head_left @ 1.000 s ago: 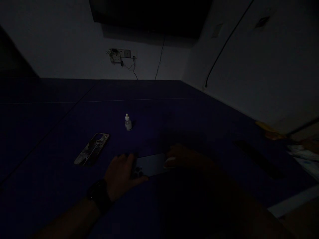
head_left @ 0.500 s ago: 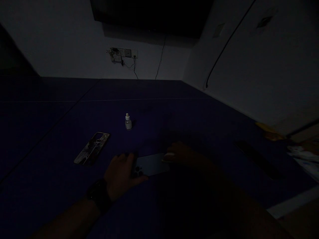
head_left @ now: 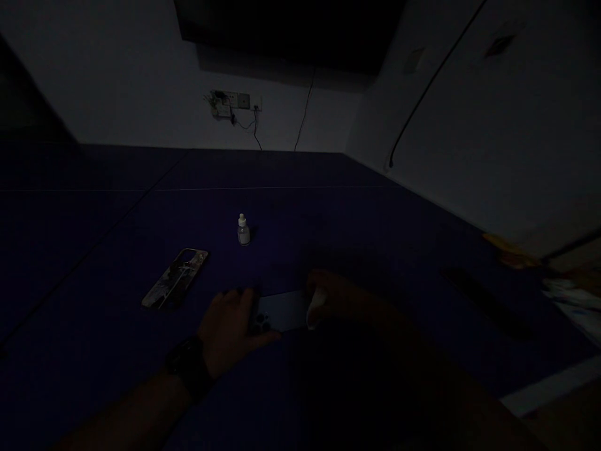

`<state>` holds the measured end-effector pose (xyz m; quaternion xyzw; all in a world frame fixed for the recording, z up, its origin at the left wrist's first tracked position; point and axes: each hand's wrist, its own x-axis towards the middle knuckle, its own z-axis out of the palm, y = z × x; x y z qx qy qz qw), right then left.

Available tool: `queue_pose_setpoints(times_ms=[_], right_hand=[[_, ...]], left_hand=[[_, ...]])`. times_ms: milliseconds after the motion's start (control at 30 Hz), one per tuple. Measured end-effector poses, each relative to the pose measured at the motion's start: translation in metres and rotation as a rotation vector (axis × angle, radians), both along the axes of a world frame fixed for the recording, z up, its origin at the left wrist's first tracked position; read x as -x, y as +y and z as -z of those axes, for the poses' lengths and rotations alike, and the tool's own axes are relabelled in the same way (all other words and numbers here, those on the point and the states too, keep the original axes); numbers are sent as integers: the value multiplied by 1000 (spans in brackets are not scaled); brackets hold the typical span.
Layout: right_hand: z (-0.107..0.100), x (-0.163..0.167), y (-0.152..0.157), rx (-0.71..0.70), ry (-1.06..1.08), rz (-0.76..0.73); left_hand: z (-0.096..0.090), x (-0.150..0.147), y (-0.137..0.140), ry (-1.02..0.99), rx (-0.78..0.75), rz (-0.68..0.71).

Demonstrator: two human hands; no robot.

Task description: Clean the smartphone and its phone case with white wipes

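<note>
A light blue smartphone lies back side up on the dark blue surface, its camera lenses at the left end. My left hand, with a dark watch on the wrist, grips that end between thumb and fingers. At the phone's right end my right hand is closed on a small white cloth or tissue, pressed against the phone's back. Shadow hides most of the right forearm. Beyond the left hand lies a patterned phone case, and a small dropper bottle stands upright farther back.
A long dark object lies on the right. Past it, a yellow item and white crumpled things sit by the edge. Sockets with cables and a dark screen are on the wall. The room is very dim.
My right hand has turned and shifted slightly left, and more of the white cloth shows across the phone's right end. My left hand keeps its grip on the phone.
</note>
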<state>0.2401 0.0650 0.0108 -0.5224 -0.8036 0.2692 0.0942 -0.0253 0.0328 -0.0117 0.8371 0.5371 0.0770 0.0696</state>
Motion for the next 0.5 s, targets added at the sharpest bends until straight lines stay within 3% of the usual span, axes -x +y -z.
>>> queue_pose_setpoints(times_ms=[200,400,500], right_hand=[[25,7,19,-247,-3,187],[14,4,8,-78,-39,-99],[16,8,10,-121,-50,-2]], left_hand=[[4,2,1,-6,1,-5],[3,1,1,-16,2,14],[2,1,1,-17,-7,8]])
